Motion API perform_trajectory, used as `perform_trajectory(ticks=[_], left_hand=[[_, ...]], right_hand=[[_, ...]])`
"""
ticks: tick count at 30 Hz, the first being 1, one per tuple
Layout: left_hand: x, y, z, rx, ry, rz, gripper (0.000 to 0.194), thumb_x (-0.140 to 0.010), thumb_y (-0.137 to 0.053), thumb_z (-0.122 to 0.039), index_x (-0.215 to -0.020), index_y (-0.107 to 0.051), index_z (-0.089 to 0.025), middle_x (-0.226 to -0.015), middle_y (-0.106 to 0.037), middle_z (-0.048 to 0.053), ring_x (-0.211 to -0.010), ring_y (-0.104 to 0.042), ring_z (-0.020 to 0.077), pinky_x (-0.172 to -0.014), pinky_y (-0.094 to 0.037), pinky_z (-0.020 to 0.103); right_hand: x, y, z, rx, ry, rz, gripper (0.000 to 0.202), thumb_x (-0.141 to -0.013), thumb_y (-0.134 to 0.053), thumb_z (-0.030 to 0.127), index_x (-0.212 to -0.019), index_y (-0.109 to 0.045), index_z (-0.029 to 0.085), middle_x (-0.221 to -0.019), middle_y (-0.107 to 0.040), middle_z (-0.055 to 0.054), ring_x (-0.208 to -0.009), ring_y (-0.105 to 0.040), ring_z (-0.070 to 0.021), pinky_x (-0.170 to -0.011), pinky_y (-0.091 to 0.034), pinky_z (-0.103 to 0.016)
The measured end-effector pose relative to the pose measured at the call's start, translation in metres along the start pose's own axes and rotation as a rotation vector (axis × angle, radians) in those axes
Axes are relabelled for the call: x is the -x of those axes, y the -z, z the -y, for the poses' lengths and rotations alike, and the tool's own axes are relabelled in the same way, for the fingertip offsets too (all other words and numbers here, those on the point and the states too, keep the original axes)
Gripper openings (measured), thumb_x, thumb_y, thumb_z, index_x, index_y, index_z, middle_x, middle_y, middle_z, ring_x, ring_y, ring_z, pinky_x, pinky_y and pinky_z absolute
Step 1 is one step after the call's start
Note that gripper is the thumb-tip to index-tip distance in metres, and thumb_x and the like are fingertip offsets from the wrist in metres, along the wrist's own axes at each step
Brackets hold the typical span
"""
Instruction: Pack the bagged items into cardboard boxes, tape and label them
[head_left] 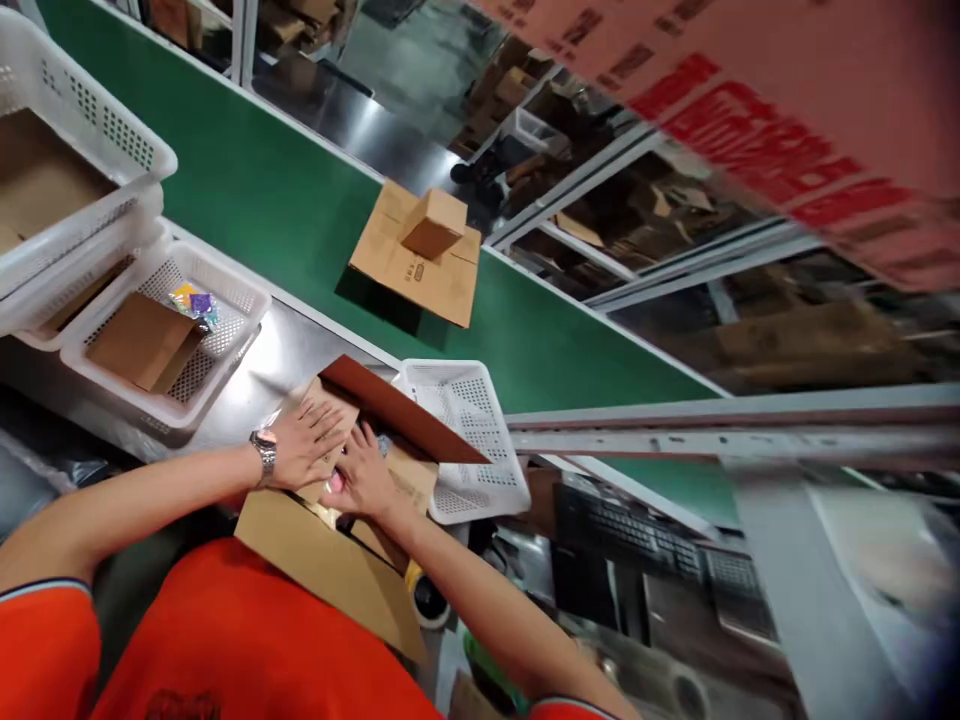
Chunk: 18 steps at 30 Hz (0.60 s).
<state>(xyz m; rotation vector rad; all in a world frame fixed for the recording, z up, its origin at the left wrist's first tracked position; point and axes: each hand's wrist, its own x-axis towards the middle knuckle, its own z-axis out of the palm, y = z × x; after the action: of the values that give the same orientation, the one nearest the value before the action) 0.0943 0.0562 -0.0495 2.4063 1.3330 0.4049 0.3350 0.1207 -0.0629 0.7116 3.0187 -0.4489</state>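
An open cardboard box (330,570) lies right in front of me with its flaps spread. My left hand (309,445), with a metal watch on the wrist, rests flat on the left flap, fingers apart. Inside the opening is my right hand (367,475), its fingers spread and pushed down among the contents. A small pink item (335,484) and some clear plastic show beside its thumb; the rest of the contents is hidden. The tall brown far flap (405,410) stands up behind both hands.
Behind the box is a white basket (491,470); another white basket (217,385) at left holds a carton and colourful packets. Beyond runs a green conveyor belt (262,190) carrying a flat carton (375,245) with a small box (435,225) on top. A tape roll (429,600) and keyboard (637,530) are at right.
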Motion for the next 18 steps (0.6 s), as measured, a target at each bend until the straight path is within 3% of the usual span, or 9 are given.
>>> perform_trajectory(ticks=[5, 8, 10, 12, 14, 16, 18], left_hand=[[0.027, 0.030, 0.012, 0.067, -0.027, 0.114, 0.073, -0.113, -0.057, -0.048, -0.177, -0.046, -0.015, -0.190, -0.030, 0.019, -0.178, -0.025, 0.0416, -0.144, -0.025, 0.062], [0.051, 0.055, 0.014, 0.121, -0.040, 0.211, 0.072, -0.116, -0.050, -0.055, -0.175, -0.049, -0.015, -0.188, -0.035, 0.017, -0.176, -0.031, 0.0398, -0.142, -0.032, 0.056], [0.061, 0.064, 0.005, 0.101, -0.042, 0.333, 0.092, -0.106, -0.059, -0.074, -0.175, -0.050, -0.014, -0.187, -0.037, 0.021, -0.173, -0.036, 0.0431, -0.139, -0.037, 0.054], [0.061, 0.062, -0.014, 0.015, -0.048, 0.453, 0.127, -0.083, -0.075, -0.092, -0.175, -0.047, -0.010, -0.185, -0.036, 0.027, -0.171, -0.038, 0.0495, -0.137, -0.040, 0.057], [0.053, 0.056, -0.033, -0.112, -0.041, 0.516, 0.143, -0.064, -0.086, -0.093, -0.171, -0.051, -0.004, -0.181, -0.041, 0.033, -0.168, -0.040, 0.0553, -0.135, -0.041, 0.062], [0.037, 0.055, -0.044, -0.209, 0.001, 0.540, 0.124, -0.064, -0.091, -0.083, -0.156, -0.067, -0.004, -0.166, -0.059, 0.035, -0.158, -0.053, 0.0562, -0.130, -0.046, 0.062], [0.015, 0.065, -0.041, -0.203, 0.064, 0.544, 0.083, -0.079, -0.085, -0.074, -0.135, -0.082, -0.013, -0.139, -0.080, 0.028, -0.137, -0.072, 0.0489, -0.117, -0.056, 0.055]], right_hand=[[0.010, 0.004, 0.005, 0.087, 0.019, -0.262, 0.067, -0.087, -0.084, 0.075, -0.137, -0.081, 0.030, -0.160, -0.061, -0.018, -0.153, -0.045, -0.0470, -0.132, -0.027, -0.075], [0.011, 0.002, 0.008, 0.094, -0.065, -0.371, 0.074, -0.084, -0.087, 0.079, -0.139, -0.080, 0.028, -0.145, -0.068, -0.018, -0.136, -0.056, -0.0428, -0.122, -0.041, -0.066], [0.007, -0.001, 0.011, 0.048, -0.148, -0.376, 0.070, -0.086, -0.087, 0.078, -0.129, -0.081, 0.023, -0.127, -0.073, -0.017, -0.117, -0.062, -0.0374, -0.108, -0.050, -0.056], [0.000, -0.003, 0.014, -0.014, -0.207, -0.346, 0.065, -0.088, -0.086, 0.076, -0.120, -0.081, 0.020, -0.116, -0.074, -0.016, -0.107, -0.063, -0.0340, -0.097, -0.052, -0.049], [-0.007, -0.001, 0.017, -0.077, -0.232, -0.313, 0.064, -0.088, -0.087, 0.077, -0.115, -0.080, 0.019, -0.116, -0.075, -0.017, -0.108, -0.063, -0.0344, -0.096, -0.053, -0.048], [-0.012, 0.008, 0.016, -0.176, -0.225, -0.286, 0.068, -0.085, -0.088, 0.080, -0.114, -0.080, 0.019, -0.120, -0.076, -0.018, -0.113, -0.065, -0.0369, -0.100, -0.053, -0.051], [-0.009, 0.022, 0.009, -0.376, -0.168, -0.231, 0.069, -0.087, -0.084, 0.083, -0.112, -0.082, 0.019, -0.120, -0.079, -0.017, -0.117, -0.067, -0.0374, -0.105, -0.054, -0.054]])
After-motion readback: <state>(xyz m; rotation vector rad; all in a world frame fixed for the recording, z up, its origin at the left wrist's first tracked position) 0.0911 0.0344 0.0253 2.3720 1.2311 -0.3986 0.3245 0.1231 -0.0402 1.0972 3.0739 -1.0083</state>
